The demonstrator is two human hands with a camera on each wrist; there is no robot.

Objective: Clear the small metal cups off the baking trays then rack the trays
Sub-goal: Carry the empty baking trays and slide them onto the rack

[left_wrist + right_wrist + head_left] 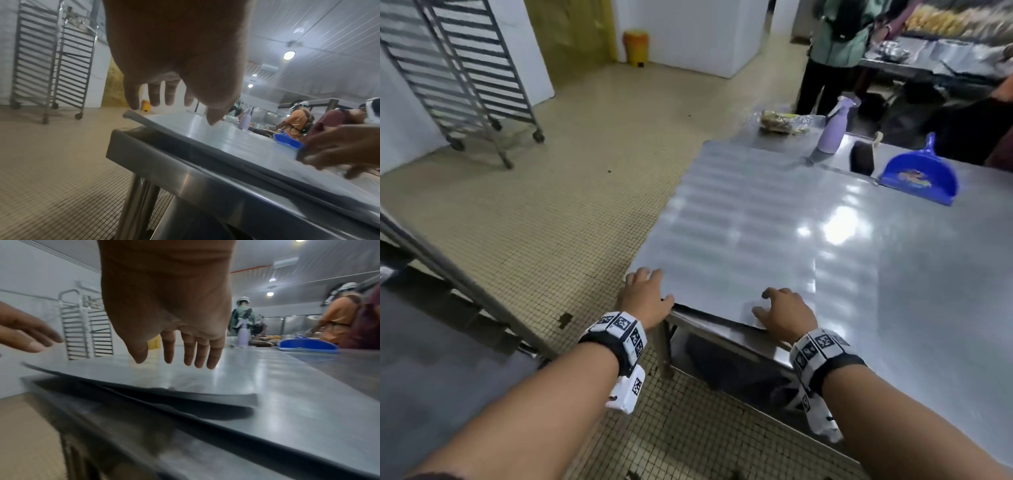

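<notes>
A flat, bare metal baking tray (pixel 739 222) lies on the left end of the steel table (pixel 928 274); no small cups show on it. In the right wrist view its near edge (pixel 164 374) sits slightly raised, with a dark gap and what may be a second tray beneath. My left hand (pixel 643 294) is at the tray's near left corner, fingers spread, thumb on the edge. The left wrist view has these fingers (pixel 154 95) straight above the tray (pixel 216 138). My right hand (pixel 780 311) hovers over the near edge with loose, downward-pointing fingers (pixel 189 353) holding nothing.
Two empty wheeled tray racks (pixel 455 68) stand across the tiled floor, far left. A lilac spray bottle (pixel 832 133), a brush (pixel 863 157) and a blue dustpan (pixel 921 174) sit on the table's far side. People (pixel 839 51) work beyond. A slanted metal frame (pixel 448 274) is near left.
</notes>
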